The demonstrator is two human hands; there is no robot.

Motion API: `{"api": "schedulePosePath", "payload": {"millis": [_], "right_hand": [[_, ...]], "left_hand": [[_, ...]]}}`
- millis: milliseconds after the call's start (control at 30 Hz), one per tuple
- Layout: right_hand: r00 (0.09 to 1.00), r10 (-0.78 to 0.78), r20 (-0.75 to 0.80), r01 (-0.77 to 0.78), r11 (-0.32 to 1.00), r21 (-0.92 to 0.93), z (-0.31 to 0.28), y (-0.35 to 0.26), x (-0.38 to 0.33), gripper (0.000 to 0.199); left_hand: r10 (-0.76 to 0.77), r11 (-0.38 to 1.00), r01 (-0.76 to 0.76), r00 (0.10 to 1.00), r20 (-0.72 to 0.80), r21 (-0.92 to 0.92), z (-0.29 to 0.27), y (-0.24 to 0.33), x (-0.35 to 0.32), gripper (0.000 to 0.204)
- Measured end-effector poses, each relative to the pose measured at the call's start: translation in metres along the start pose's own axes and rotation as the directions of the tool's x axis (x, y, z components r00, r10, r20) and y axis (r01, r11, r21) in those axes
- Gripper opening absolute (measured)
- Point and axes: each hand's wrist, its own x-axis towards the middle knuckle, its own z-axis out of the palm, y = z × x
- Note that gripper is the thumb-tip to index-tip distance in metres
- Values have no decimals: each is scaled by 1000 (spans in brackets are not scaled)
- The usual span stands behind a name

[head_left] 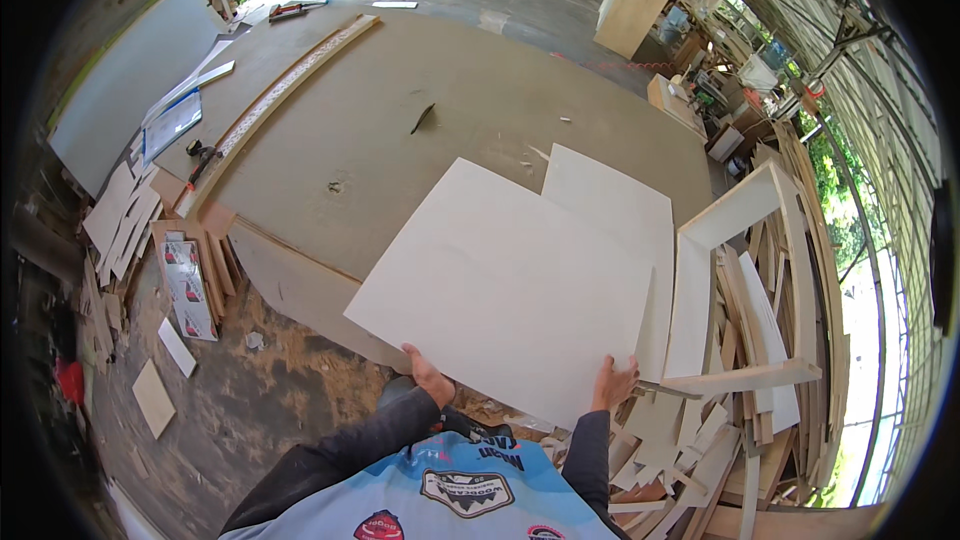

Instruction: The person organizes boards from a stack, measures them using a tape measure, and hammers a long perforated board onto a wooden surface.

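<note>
A large white rectangular panel (505, 280) lies at an angle over the near edge of a wide brown worktable (480, 80). My left hand (428, 376) grips its near left edge, with part of the fingers hidden by the panel. At its near right edge, my right hand (613, 383) holds on with the thumb by the face. Partly covered by this panel is a second white panel (620, 190) on the table's right side. An open rectangular frame of pale boards (740, 375) stands just right of my right hand.
A long wooden strip (280, 85) lies along the table's left side, near a black-and-red tool (203, 160). A dark thin piece (424, 118) rests mid-table. Offcuts (690, 440) heap up at right; leaning boards (190, 285) and scraps crowd the left floor.
</note>
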Motion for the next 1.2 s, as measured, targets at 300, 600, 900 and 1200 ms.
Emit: {"api": "schedulePosePath", "payload": {"millis": [300, 600, 900, 1200], "right_hand": [[958, -283, 45, 285, 956, -65, 33, 29, 18, 46], [918, -397, -13, 393, 912, -114, 28, 41, -50, 45], [856, -505, 110, 515, 851, -101, 47, -27, -141, 52], [352, -897, 267, 805, 436, 403, 93, -191, -283, 41]], "left_hand": [[-594, 491, 544, 780, -196, 680, -9, -34, 7, 66], [-577, 275, 222, 816, -25, 936, -9, 33, -8, 40], [-137, 699, 175, 984, -111, 694, -39, 145, 0, 29], [17, 881, 68, 984, -175, 468, -132, 293, 13, 28]]}}
